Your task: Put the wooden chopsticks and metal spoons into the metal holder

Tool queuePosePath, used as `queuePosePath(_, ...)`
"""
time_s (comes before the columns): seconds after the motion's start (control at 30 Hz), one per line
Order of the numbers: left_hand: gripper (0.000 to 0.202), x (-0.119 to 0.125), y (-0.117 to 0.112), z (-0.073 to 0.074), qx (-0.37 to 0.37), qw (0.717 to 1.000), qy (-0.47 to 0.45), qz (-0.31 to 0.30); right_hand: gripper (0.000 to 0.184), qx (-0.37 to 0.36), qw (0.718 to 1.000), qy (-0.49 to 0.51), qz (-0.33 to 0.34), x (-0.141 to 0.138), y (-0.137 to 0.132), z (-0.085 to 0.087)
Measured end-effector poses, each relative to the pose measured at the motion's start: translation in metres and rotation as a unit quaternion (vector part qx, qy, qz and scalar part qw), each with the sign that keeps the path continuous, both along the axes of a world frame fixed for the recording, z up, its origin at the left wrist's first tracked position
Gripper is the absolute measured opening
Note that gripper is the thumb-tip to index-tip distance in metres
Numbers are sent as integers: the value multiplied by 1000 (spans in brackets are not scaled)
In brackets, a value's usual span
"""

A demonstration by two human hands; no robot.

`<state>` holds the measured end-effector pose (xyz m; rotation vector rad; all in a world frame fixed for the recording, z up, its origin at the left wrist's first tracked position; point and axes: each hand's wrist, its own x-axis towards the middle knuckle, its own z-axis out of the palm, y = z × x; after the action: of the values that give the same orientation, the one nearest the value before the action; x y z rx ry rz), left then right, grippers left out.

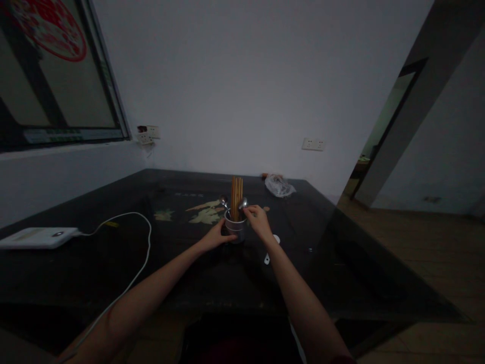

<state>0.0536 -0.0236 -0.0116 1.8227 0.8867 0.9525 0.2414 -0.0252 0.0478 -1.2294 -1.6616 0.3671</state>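
A light-coloured cup (235,228) stands upright on the dark table, with several wooden chopsticks (237,194) rising out of it. My left hand (217,236) is wrapped against the cup's left and near side. At the cup's right rim, my right hand (258,220) pinches a metal spoon (243,203), its bowl upward and its handle hidden by the cup and fingers. Another metal spoon (224,200) leans out of the cup to the left. Partly covered by my right forearm, a white spoon (267,259) lies on the table.
A white power bank-like device (40,237) lies at the left, and its white cable (149,237) runs across the table and over my left forearm. A crumpled clear plastic bag (278,186) rests near the back wall. Sockets (313,144) are on the wall.
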Motion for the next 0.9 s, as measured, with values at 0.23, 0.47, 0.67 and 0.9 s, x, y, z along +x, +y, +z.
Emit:
queuePosePath(0.23, 75, -1, 0, 0, -6, 1000, -4, 4, 26, 26, 998, -30, -41, 4, -8, 9)
queuePosePath(0.47, 76, 0, -2, 4, -12, 1000, -3, 2, 29, 4, 997, -33, -76, 8, -12, 12)
queuePosePath(0.67, 74, -1, 0, -1, -6, 1000, -6, 1, 28, -8, 996, 17, -91, 10, -10, 10)
queuePosePath(0.9, 74, -2, 1, -1, 5, 1000, 6, 6, 30, 10, 997, 49, -52, 8, -10, 10)
